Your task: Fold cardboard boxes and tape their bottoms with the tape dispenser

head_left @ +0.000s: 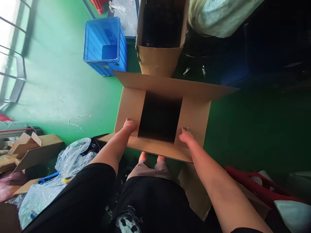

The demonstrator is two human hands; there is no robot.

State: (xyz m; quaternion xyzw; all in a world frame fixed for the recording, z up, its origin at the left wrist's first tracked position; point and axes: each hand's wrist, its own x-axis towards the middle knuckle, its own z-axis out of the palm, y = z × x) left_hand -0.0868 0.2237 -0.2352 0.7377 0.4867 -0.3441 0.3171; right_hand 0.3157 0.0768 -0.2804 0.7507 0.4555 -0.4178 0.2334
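A large brown cardboard box (pixel 162 83) stands in front of me, its long far flap raised and its near flap tilted toward me. Both short side flaps are folded inward over the top, leaving a dark opening between them. My left hand (pixel 129 125) is closed and rests on the left side flap (pixel 131 103). On the right side flap (pixel 194 113) lies my right hand (pixel 186 134), mostly closed with one finger pointing forward. Neither hand visibly grips an edge. The inside of the box is too dark to make out.
A blue plastic crate (pixel 102 61) stands at the far left, beside another open carton (pixel 159 60). Clear plastic bags (pixel 73 158) and small cardboard boxes (pixel 41 149) lie at the left. A red plastic object (pixel 257 184) is at the right. The floor (pixel 60 81) is green.
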